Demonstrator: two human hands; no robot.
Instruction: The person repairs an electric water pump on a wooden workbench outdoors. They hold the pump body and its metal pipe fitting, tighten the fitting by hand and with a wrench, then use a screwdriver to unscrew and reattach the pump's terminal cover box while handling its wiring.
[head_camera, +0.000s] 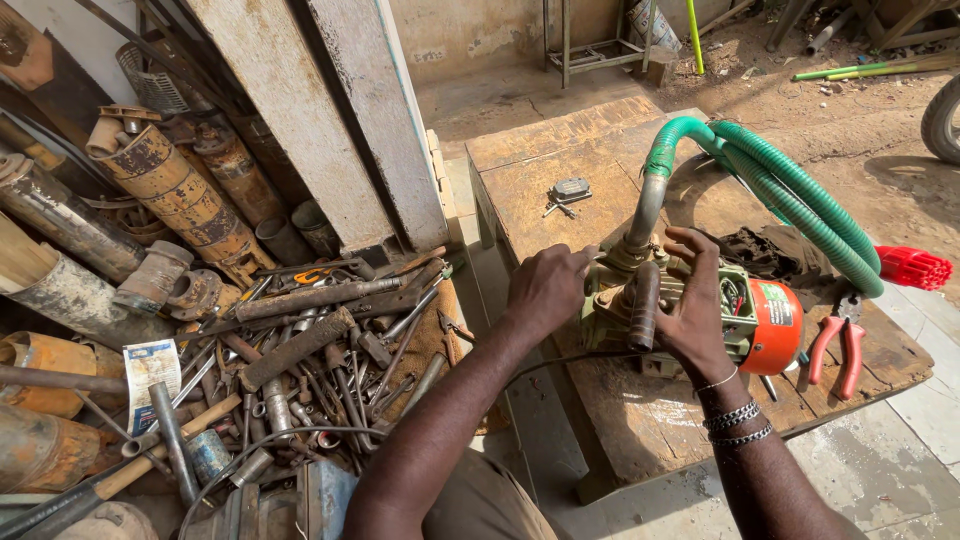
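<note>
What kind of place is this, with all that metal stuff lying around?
Probably an open-air repair workshop. A heap of rusty tools and pipes lies on the ground, a water pump with a green hose sits on a worn wooden table, and red pliers lie beside it.

Small water pump, green body w/ orange end cap, sits upright on worn wooden bench. Metal elbow pipe rises from it into coiled green corrugated hose.
</note>
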